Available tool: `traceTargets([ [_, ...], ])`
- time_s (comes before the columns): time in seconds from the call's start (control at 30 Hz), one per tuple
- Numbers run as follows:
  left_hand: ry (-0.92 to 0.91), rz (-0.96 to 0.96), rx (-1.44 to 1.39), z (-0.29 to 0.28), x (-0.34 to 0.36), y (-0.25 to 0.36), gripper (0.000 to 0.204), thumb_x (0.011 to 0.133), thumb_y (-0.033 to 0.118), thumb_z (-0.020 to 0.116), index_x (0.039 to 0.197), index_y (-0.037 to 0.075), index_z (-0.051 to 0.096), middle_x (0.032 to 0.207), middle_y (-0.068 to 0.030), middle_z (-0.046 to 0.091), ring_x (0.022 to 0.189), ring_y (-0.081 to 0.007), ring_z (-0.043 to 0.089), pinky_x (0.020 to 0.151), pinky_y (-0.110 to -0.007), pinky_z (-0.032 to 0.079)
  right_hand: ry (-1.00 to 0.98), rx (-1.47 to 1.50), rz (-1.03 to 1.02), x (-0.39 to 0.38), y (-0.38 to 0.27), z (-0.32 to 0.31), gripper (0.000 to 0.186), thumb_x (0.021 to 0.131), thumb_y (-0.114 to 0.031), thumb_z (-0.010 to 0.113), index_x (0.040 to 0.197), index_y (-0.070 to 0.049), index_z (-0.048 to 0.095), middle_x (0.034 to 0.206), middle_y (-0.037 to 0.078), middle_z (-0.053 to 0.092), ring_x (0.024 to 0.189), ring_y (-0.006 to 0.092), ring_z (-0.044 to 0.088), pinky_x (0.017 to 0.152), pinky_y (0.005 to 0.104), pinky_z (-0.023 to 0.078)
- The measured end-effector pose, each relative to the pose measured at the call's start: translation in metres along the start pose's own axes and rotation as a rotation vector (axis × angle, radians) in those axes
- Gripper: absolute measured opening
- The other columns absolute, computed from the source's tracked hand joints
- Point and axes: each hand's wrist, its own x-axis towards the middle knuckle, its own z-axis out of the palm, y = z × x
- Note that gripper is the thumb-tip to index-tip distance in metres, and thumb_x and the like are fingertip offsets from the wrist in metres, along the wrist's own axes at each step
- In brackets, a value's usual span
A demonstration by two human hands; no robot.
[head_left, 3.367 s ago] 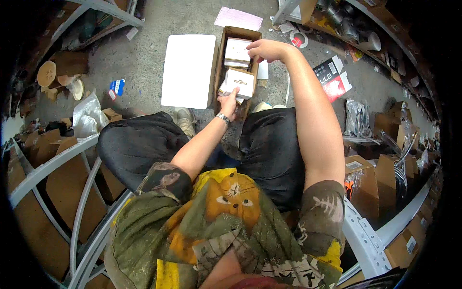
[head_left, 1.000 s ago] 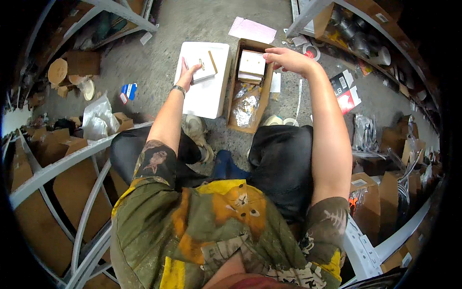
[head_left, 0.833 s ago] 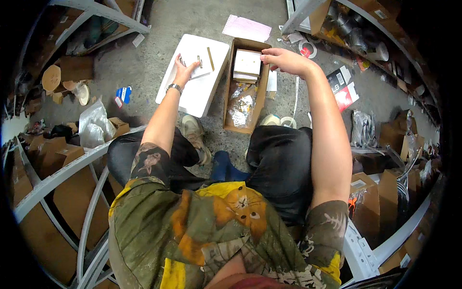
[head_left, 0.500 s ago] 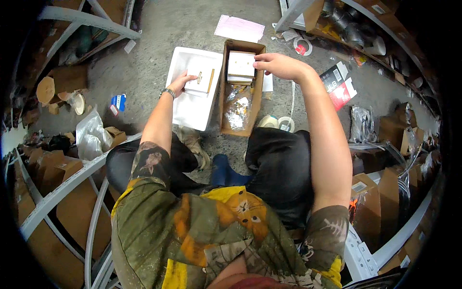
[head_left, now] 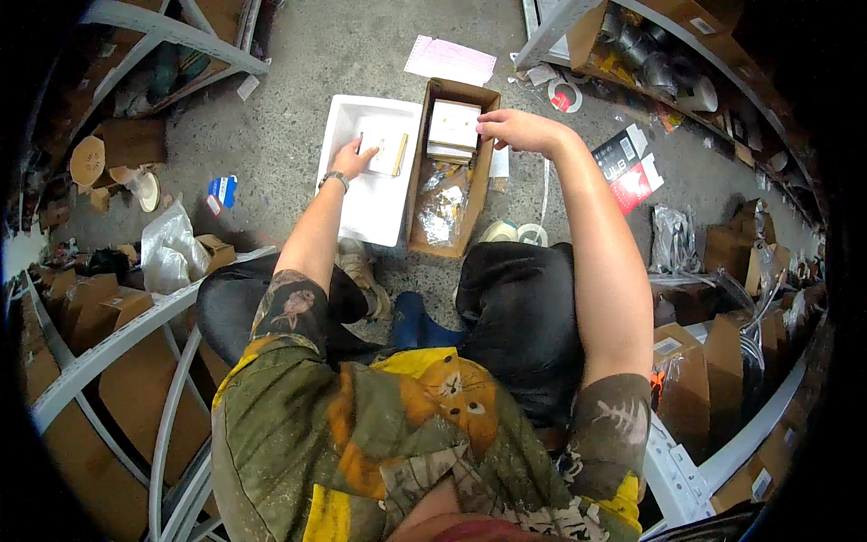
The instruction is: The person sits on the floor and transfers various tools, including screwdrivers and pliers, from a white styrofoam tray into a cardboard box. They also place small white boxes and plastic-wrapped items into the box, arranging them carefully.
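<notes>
The left hand (head_left: 350,161) appears to grasp white packets (head_left: 384,155), thumb over their top face, fingers toward their left edge. They lie in the far half of a white tray (head_left: 370,221). The right hand (head_left: 524,133) is loosely curled at the right edge of a second white stack (head_left: 454,122); whether it grips, I cannot tell. That stack fills the far end of a cardboard box (head_left: 477,197), with a clear bag (head_left: 441,210) toward its near edge. The step looks like positioning packets in the tray; letting go calls for level, unhurried fingers. Tray and box stand side by side on a concrete floor (head_left: 343,54), a pink sheet (head_left: 450,60) past the box's far edge, metal shelving (head_left: 181,34) on both sides.
</notes>
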Motion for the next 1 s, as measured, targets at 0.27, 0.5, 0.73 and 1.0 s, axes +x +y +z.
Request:
traceTargets([
  [0.27,0.479,0.443,-0.292,0.052,-0.108,0.186,0.027,0.091,0.023,0.062,0.102,-0.001,0.056,0.111,-0.0225,0.058,0.1,-0.034,0.058,0.083,-0.045,0.045,0.022,-0.003,0.114,0.008,0.016,-0.009,0.045,0.094,-0.047,0.054,0.119,-0.011,0.063,0.102,0.001,0.063,0.082,0.0146,0.057,0.066,0.0311,0.046],
  [0.5,-0.194,-0.518,-1.268,0.164,-0.06,0.164,0.08,0.087,0.064,0.061,0.137,0.002,0.047,0.129,-0.0107,0.056,0.114,-0.0224,0.054,0.094,-0.04,0.044,0.023,-0.017,0.038,0.002,0.004,-0.011,0.046,0.094,-0.045,0.055,0.122,-0.009,0.064,0.098,0.003,0.065,0.08,0.0141,0.058,0.067,0.0308,0.048],
  [0.73,-0.167,-0.35,-1.611,0.167,-0.018,0.144,0.069,0.092,0.054,0.061,0.141,0.008,0.046,0.138,-0.0079,0.055,0.124,-0.025,0.052,0.105,-0.043,0.039,0.019,0.026,-0.021,0.003,-0.004,-0.013,0.062,0.095,-0.04,0.057,0.141,0.0,0.048,0.116,0.006,0.065,0.09,0.0156,0.059,0.087,0.032,0.049],
  [1.0,-0.095,-0.415,-1.574,0.181,-0.014,0.146,0.069,0.09,0.047,0.065,0.143,0.01,0.042,0.134,-0.0082,0.056,0.119,-0.0244,0.054,0.099,-0.047,0.042,-0.017,-0.016,0.032,0.004,0.0,-0.012,0.062,0.095,-0.042,0.056,0.141,-0.001,0.048,0.118,0.007,0.066,0.09,0.0164,0.06,0.086,0.0334,0.049],
])
